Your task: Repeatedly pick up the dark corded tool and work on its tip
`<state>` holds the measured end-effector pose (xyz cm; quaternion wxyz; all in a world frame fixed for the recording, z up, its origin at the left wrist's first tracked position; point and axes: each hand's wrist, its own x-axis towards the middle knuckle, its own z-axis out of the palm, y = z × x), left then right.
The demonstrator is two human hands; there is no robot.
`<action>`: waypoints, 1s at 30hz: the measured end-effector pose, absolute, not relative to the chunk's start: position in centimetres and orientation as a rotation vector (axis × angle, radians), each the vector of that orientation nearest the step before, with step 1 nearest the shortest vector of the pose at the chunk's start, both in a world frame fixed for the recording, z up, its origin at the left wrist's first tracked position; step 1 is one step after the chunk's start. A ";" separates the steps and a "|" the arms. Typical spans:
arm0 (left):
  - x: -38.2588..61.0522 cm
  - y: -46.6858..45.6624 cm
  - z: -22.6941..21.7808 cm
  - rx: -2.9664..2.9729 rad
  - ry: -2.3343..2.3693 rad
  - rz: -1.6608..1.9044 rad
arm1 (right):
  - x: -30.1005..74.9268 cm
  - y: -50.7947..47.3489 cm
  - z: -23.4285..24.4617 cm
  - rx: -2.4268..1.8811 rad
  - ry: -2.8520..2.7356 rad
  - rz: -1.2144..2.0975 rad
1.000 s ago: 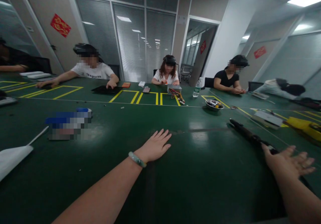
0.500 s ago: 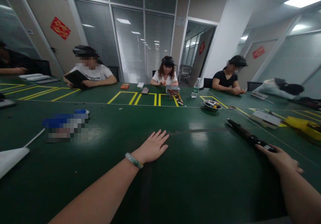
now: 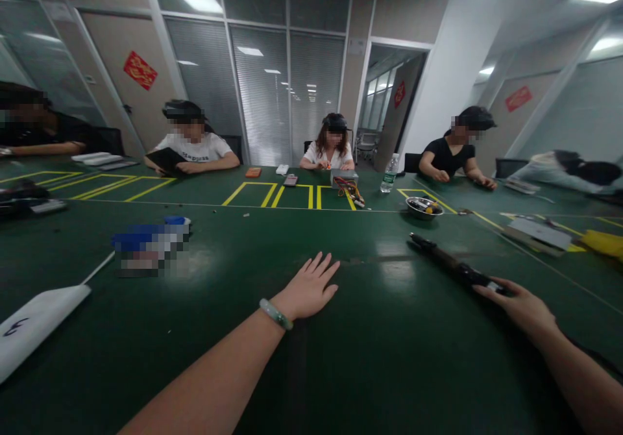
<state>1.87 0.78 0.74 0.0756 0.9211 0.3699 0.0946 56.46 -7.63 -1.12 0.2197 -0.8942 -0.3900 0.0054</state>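
Note:
My left hand (image 3: 313,287) lies flat on the green table (image 3: 350,363), palm down with the fingers spread and nothing in it. A pale green bangle (image 3: 276,314) circles that wrist. To the right, my right hand (image 3: 523,306) grips the handle end of a long dark wand that looks like a curling iron (image 3: 450,261). Its black tip points away and to the left, and a dark cord trails behind along my forearm. The undersides of my right fingers are hidden. I cannot tell whether the wand rests on the table.
A metal bowl (image 3: 424,209) of small parts and a water bottle (image 3: 390,174) stand beyond the wand. At left lie a blue-and-white blurred item (image 3: 150,243) and a white power strip (image 3: 43,324). Several people sit across the table. A box with coloured wires (image 3: 348,185) is opposite.
My right hand has brought the wand leftward, nearer my left hand. My left hand stays flat. The view has turned slightly left. The co-worker at right has moved their hands apart.

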 end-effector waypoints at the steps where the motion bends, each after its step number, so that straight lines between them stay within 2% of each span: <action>1: 1.9 0.7 0.8 2.763 1.120 0.292 | 54.0 -7.0 -0.8 -2.440 -1.171 0.129; 3: 1.9 0.6 0.7 2.778 1.144 0.334 | 48.1 -5.4 0.0 -2.318 -1.364 0.281; 9: 2.4 -0.2 1.5 2.886 1.210 0.534 | 28.5 -0.4 1.1 -1.944 -1.828 0.271; 13: 2.4 -0.3 2.3 2.920 1.244 0.572 | 20.0 1.1 0.8 -1.769 -1.999 0.232; 18: 2.0 0.3 2.7 2.875 1.315 0.616 | 19.6 -0.3 0.8 -1.544 -2.134 0.180; 24: 2.0 0.5 3.0 2.829 1.260 0.655 | 23.3 -4.0 3.0 -2.084 -2.115 -0.172; 27: 2.1 0.3 3.3 2.826 1.255 0.662 | 24.4 -5.0 4.6 -2.324 -2.115 -0.075; 30: 2.2 0.1 3.5 2.829 1.267 0.643 | 25.5 -5.2 5.5 -2.371 -2.208 0.089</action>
